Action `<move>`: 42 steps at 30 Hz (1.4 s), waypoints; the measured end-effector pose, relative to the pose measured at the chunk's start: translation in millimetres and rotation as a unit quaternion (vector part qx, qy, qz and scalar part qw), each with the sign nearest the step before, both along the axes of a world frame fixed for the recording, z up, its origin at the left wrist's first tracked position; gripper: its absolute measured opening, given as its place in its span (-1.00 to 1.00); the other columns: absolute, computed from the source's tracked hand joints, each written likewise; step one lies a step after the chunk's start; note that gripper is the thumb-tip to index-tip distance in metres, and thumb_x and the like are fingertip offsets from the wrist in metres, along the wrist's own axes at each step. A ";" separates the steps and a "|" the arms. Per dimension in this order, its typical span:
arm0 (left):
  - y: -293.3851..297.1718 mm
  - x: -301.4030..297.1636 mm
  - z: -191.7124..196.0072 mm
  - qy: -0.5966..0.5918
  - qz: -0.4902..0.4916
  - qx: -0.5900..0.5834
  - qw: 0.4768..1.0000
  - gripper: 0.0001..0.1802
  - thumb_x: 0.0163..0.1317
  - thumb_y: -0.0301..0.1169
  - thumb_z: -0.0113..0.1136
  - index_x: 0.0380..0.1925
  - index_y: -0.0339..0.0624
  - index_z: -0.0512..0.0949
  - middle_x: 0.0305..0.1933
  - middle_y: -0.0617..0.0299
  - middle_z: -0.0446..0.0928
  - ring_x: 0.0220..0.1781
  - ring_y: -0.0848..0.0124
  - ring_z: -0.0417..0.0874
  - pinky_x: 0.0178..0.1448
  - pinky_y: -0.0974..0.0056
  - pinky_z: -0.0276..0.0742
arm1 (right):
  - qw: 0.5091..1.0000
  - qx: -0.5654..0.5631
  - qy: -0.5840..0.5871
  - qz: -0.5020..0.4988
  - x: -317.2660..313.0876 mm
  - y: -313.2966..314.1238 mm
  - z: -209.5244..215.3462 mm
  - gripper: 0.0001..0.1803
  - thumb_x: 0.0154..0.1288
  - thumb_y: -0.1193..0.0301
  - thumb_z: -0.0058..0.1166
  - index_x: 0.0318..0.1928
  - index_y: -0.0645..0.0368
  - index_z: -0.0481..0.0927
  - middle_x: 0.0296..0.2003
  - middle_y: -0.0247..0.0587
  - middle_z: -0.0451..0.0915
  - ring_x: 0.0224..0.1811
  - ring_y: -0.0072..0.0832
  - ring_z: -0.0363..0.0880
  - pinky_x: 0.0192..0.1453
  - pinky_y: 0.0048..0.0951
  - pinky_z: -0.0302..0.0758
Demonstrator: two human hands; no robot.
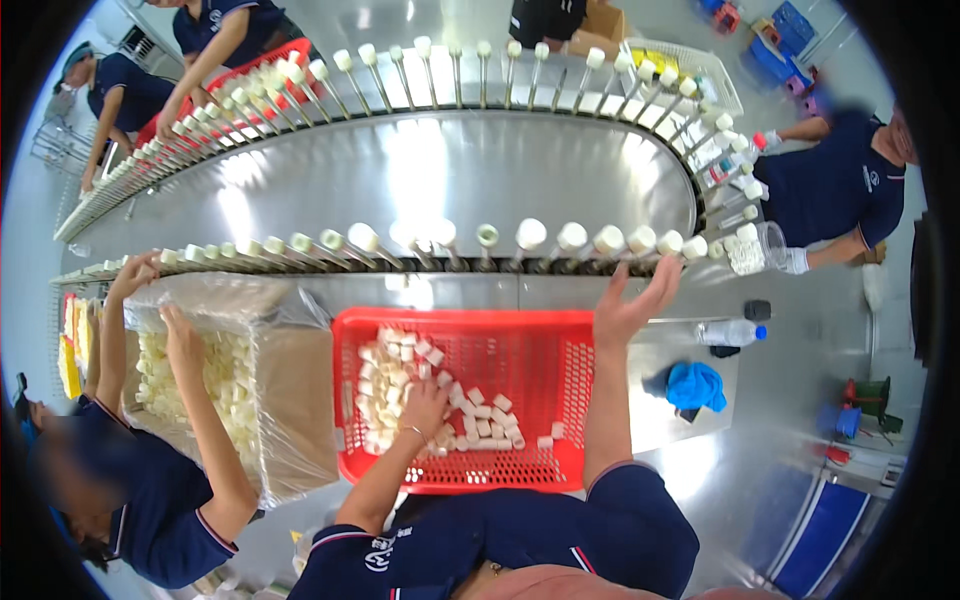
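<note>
My left hand (pixel 425 408) reaches into a red perforated basket (pixel 545 350), its fingers spread over a pile of short white cylindrical pieces (pixel 385 385). Whether any piece lies under the fingertips is hidden. At the near side of a looped conveyor, my right hand (pixel 637 303) is raised with fingers apart. Its fingertips come close to a white cylindrical piece (pixel 669 242) capping one of the upright metal pins; contact cannot be made out. Similar pieces top the other pins along the loop.
On the left, a co-worker's hands (pixel 185 345) work over a plastic-lined carton (pixel 290 410) of pale pieces. A bottle (pixel 730 332) and blue cloth (pixel 695 386) lie at right. Another person holds a clear jar (pixel 765 248) at the conveyor's right bend. More people stand at the far side.
</note>
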State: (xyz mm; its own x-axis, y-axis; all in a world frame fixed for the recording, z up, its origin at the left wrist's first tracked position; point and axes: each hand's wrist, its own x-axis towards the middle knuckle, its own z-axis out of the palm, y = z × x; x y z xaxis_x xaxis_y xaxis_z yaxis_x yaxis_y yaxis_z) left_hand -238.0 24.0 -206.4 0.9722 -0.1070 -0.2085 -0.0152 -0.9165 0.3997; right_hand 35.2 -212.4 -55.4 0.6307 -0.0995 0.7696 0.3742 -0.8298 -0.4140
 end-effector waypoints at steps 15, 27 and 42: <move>23.1 -14.7 71.3 -0.008 0.252 -0.388 0.887 -0.50 0.09 -0.48 0.16 0.10 -0.19 0.44 0.03 -0.17 0.50 0.17 -0.04 0.47 0.24 0.07 0.36 | 0.661 -0.288 0.481 0.499 -260.1 51.9 -165.3 -0.63 0.20 0.28 0.02 0.03 0.04 0.45 -0.07 0.07 0.53 -0.05 -0.05 0.50 -0.03 -0.05 0.43; 89.1 112.5 239.5 -0.296 0.126 -0.530 0.785 -0.54 0.23 -0.46 0.18 0.15 -0.23 0.38 -0.06 0.26 0.49 0.00 0.48 0.45 0.15 0.37 0.34 | 0.604 0.315 0.644 0.349 -188.3 80.0 -74.9 -0.67 0.37 0.36 0.00 0.08 0.24 0.43 -0.39 -0.21 0.51 -0.40 -0.46 0.52 -0.31 -0.45 0.51; 71.3 216.7 216.4 -0.389 0.132 -0.092 0.907 -0.59 -0.06 -0.11 0.43 -0.22 0.11 0.53 -0.22 0.45 0.59 0.03 0.38 0.50 0.23 -0.07 -0.05 | 0.745 0.388 0.329 0.432 -44.4 88.0 68.0 -0.75 0.40 0.44 -0.05 0.00 0.21 0.25 -0.06 -0.14 0.56 -0.45 -0.59 0.60 -0.52 -0.68 0.41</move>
State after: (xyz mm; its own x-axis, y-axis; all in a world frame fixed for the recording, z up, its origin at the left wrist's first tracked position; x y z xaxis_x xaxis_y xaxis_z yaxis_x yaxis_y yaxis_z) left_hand -21.2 95.2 10.1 0.8139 0.1869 0.5501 -0.1489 -0.8481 0.5085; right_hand -9.1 -124.5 12.6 0.9325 0.3081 0.1887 0.1349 0.1876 -0.9729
